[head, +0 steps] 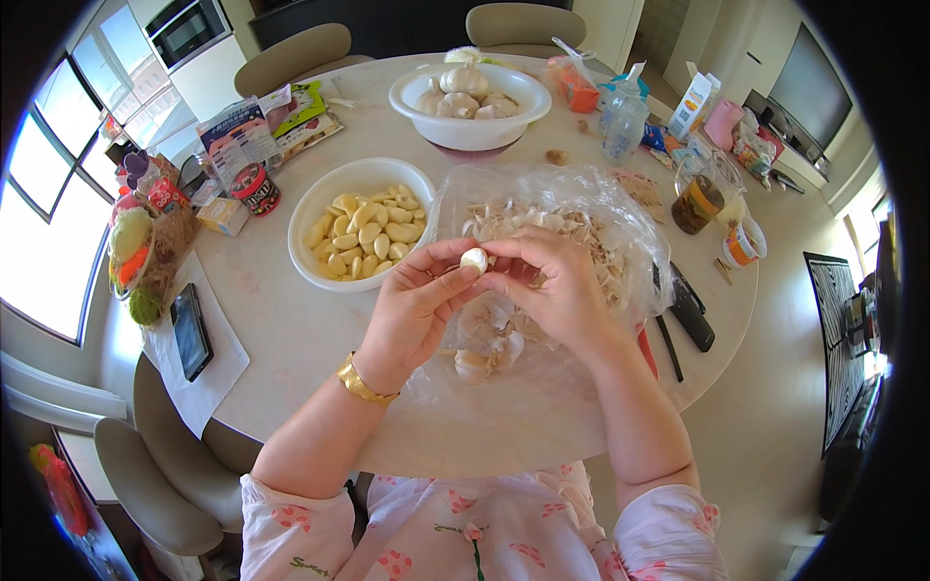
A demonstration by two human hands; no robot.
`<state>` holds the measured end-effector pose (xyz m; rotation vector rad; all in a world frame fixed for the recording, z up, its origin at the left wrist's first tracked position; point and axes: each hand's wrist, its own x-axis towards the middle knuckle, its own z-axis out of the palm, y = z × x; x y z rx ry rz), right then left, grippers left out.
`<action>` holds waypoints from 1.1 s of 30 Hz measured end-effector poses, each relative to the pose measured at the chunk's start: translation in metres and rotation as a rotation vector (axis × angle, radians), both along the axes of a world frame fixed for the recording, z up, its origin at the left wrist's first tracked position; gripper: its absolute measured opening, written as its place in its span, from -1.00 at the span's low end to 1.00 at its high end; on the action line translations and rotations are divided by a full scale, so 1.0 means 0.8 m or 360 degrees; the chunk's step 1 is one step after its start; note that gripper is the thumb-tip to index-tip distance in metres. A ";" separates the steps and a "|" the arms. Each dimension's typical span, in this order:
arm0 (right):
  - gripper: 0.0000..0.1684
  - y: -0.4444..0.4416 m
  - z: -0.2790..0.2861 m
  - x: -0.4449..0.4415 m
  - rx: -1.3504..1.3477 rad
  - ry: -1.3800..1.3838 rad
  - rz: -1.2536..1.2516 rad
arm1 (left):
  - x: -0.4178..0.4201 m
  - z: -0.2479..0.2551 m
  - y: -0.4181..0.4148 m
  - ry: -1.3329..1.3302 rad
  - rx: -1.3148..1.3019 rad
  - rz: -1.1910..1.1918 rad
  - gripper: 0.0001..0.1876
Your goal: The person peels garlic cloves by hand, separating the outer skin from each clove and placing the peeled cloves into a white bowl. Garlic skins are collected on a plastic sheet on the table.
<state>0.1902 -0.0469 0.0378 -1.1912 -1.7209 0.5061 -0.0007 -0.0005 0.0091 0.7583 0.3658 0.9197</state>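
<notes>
Between the fingertips of my left hand (425,298) is a garlic clove (474,260), whitish with some skin on it. My right hand (556,279) meets it from the other side, thumb and forefinger pinched at its end. Below both hands spreads a clear plastic bag (617,218) heaped with garlic skins (574,225). A partly broken garlic bulb (472,365) lies on the bag's near part. Left of the bag, a white bowl (299,254) holds many peeled cloves (367,232). Farther back, another white bowl (472,129) is piled with whole garlic bulbs (459,105).
A phone (192,334) rests on paper (218,378) at the left. Packets and a round tub (256,190) stand behind it. Rightward are a black remote control (690,309), a jar of dark contents (697,205), a paper cup (745,242) and a plastic bottle (623,123).
</notes>
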 end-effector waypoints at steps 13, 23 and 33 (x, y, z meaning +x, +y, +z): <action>-0.69 0.001 -0.010 -0.008 0.0222 -0.0052 -0.0072 | -0.002 -0.002 0.001 0.0044 -0.0065 0.0039 -0.73; -0.70 -0.002 -0.009 -0.009 0.0325 -0.0172 -0.0112 | -0.002 -0.003 0.002 0.0094 -0.0079 0.0069 -0.76; -0.72 -0.002 -0.009 -0.013 0.0280 -0.0079 -0.0127 | -0.003 0.000 0.002 0.0081 -0.0041 0.0046 -0.74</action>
